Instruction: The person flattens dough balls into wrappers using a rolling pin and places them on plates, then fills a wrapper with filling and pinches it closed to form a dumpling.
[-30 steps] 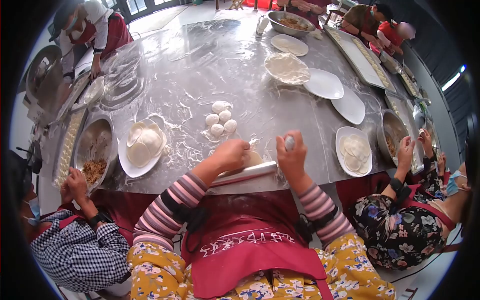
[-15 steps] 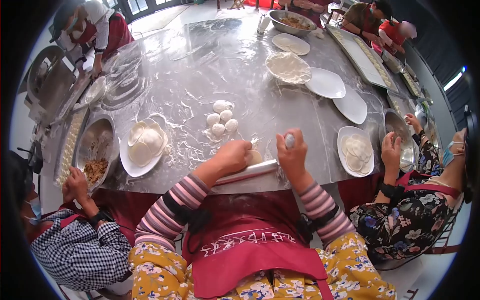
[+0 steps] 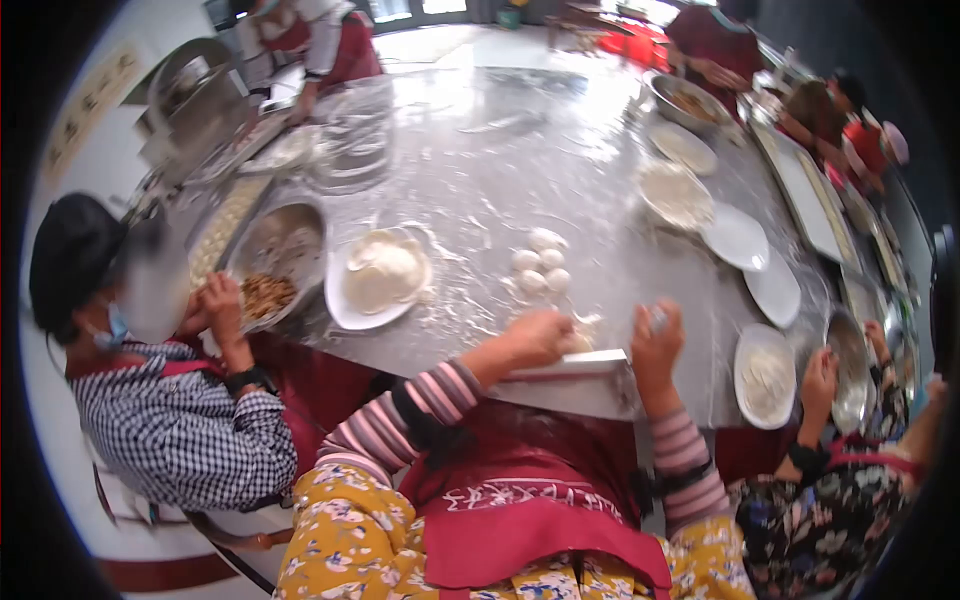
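Dough disc (image 3: 584, 338) is lying on the floured steel table (image 3: 470, 180), close to its front edge. The left hand (image 3: 535, 338) is resting on the disc with curled fingers, but the blur is hiding whether they are pinching it. The right hand (image 3: 655, 348) is gripping a rolling pin (image 3: 658, 319) in a closed fist, with only its pale end showing. A few dough balls (image 3: 540, 262) are sitting just behind.

A small, flattened, off-white piece of dough (image 3: 585, 337) lies by the near edge of the floured table (image 3: 470, 180) under the left hand (image 3: 540, 337), a pale rolling pin (image 3: 565, 367) lies almost level just nearer, and a blurred whitish knob (image 3: 657, 318) sticks up from the closed right hand (image 3: 655, 348).
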A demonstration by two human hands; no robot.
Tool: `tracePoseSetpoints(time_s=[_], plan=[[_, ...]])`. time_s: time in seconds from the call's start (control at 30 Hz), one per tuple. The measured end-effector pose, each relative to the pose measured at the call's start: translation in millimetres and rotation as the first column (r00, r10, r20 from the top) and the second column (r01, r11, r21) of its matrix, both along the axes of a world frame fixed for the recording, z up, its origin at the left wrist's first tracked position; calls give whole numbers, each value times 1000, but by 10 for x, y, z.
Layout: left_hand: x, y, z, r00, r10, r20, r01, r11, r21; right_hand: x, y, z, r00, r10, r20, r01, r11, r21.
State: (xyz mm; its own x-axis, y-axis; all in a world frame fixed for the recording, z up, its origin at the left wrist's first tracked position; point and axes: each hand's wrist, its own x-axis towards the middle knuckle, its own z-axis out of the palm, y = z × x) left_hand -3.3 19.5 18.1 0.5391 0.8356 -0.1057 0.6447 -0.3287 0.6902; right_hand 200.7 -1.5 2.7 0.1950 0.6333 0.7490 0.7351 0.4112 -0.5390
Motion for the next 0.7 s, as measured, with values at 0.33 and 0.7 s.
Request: tracePoseSetpoints(time_s=[0.33, 0.7], plan=[[-661, -127, 286, 900, 247, 359, -221, 969, -113, 28, -511, -1, 902, 110, -418, -205, 960, -189], [-2034, 421, 916, 723, 690, 9, -674, 703, 226, 77, -524, -104, 938, 98, -333, -156, 976, -151]])
